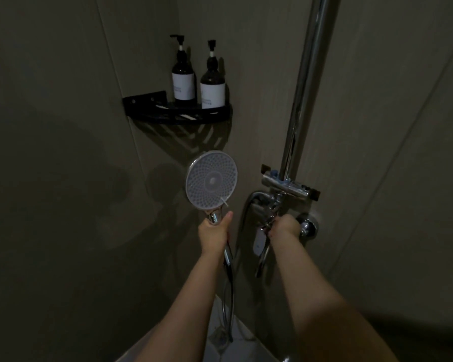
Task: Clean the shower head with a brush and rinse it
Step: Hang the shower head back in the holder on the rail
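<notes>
Left hand (213,231) wrapped around shower head (211,180) handle, right hand (285,226) gripping mixer valve (272,205); sudden flow could spray face-on.

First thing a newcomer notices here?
The pale round shower head, centre frame, held up by the left hand with its nozzle face toward the camera. Next, the right hand on the chrome faucet, and two dark pump bottles on the corner shelf.

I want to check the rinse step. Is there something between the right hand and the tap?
Nothing visible. The right hand is already on the tap, and the left hand holds the shower head beside it.
</notes>
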Motion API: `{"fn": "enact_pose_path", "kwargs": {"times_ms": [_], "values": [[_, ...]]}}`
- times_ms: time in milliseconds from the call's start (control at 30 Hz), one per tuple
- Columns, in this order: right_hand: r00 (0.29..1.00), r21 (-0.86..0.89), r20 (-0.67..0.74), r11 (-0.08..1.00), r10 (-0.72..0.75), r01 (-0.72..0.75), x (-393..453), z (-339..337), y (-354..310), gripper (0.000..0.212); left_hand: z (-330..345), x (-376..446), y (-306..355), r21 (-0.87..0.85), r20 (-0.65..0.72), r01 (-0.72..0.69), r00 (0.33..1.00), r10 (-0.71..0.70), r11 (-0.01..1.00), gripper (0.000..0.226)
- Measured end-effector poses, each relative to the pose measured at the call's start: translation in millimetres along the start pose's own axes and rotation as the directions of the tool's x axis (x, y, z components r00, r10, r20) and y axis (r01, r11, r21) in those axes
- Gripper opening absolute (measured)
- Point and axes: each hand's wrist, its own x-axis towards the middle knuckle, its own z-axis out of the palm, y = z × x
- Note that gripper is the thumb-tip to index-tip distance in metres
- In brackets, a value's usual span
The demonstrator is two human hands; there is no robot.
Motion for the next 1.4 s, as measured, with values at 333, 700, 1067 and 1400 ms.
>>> {"fn": "enact_pose_path", "kwargs": {"times_ms": [333,700,1067,1400], "values": [[0.999,-0.263,0.05,0.965,-0.01,0.022,11.6,-3.4,43.9,0.016,-5.8,-3.0,-2.5,0.029,-0.001,-0.045,0.999,0.045,0.999,0.007],[0.973,-0.449,0.226,0.882,-0.041,0.142,18.2,-8.5,84.3,0.031,1.9,-4.1,16.9,0.054,-0.084,-0.128,0.988,0.132,0.99,0.004],[0.967,-0.529,0.234,0.821,-0.104,0.216,15.7,-10.1,77.2,0.03,7.2,-11.9,32.0,0.185,-0.047,-0.214,0.973,0.227,0.959,0.01],[0.965,-0.585,0.234,0.775,-0.12,0.238,14.6,-8.4,74.4,0.031,9.6,-15.2,38.2,0.272,-0.01,-0.252,0.964,0.264,0.929,0.007]]}}
